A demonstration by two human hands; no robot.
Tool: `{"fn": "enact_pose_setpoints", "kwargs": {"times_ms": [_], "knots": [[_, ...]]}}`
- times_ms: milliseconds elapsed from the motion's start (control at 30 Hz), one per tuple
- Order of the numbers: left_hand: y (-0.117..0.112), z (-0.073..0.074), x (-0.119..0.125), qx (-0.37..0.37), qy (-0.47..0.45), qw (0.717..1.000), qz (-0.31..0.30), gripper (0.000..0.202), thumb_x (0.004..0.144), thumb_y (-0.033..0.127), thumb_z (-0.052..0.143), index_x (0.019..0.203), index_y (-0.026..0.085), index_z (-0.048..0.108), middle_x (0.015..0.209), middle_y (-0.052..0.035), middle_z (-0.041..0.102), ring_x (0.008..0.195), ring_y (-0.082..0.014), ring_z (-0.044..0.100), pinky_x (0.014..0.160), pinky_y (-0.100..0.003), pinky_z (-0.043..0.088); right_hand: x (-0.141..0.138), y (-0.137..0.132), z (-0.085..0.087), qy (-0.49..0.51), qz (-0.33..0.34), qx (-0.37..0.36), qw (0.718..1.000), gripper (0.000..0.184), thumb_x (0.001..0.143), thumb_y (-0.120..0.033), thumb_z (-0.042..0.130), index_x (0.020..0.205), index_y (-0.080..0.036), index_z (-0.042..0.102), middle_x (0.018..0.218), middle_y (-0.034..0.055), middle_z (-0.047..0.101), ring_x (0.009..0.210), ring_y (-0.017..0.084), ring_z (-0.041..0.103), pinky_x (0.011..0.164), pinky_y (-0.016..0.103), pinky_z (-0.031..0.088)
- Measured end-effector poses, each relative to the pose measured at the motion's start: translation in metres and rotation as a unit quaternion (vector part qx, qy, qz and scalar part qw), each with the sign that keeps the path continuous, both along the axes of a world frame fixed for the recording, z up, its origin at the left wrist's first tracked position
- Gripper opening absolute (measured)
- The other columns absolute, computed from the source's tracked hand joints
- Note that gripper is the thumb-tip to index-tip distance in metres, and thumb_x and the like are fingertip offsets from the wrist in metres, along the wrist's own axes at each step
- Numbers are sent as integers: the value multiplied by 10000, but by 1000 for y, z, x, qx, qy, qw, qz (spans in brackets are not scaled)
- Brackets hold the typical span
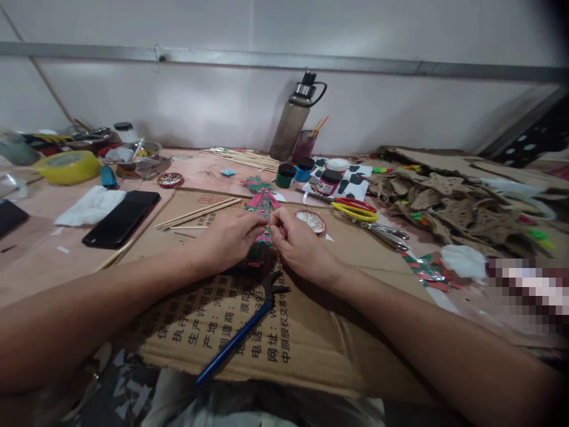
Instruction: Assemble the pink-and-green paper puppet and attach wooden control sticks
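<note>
A pink and green patterned craft piece (265,201) stands up from the cardboard sheet (311,332), its kind hard to make out. My left hand (235,237) pinches it from the left, fingers curled. From the other side, my right hand (297,240) closes its fingertips on the same piece. Part of its middle is hidden behind my fingers. Just below my hands lie blue-handled pliers (240,335) with their jaws apart. Thin wooden sticks (198,214) lie left of the piece, and a round lid of glittery bits (311,221) sits beyond my right hand.
At right are scissors (355,209), metal pliers (384,233) and a heap of brown mesh (427,190). Paint jars (285,175) and a tall bottle (291,121) stand at the back. A phone (122,219), tissue (91,204) and yellow tape roll (69,167) lie left.
</note>
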State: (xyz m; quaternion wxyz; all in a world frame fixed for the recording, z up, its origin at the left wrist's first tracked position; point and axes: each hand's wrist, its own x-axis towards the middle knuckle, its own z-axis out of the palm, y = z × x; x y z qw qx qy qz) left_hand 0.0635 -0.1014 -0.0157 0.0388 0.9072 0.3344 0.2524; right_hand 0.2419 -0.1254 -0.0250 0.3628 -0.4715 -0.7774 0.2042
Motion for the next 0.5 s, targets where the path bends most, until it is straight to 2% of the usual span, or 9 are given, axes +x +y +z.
{"fn": "enact_pose_setpoints", "kwargs": {"times_ms": [167, 500], "knots": [[1, -1, -1, 8, 23, 1000, 11, 202, 899, 153, 490, 835, 148, 682, 784, -56, 692, 705, -161, 609, 673, -261, 451, -2, -3, -1, -13, -9, -7, 1000, 88, 875, -230, 366, 788, -226, 366, 737, -1, 451, 639, 149, 371, 599, 290, 294], [-3, -3, 0, 42, 8, 999, 5, 170, 862, 97, 522, 826, 152, 679, 760, -45, 685, 715, -160, 617, 648, -243, 430, -5, -7, -3, 25, -8, -37, 999, 105, 886, -247, 333, 785, -231, 358, 739, -5, 430, 644, 150, 368, 597, 288, 316]]}}
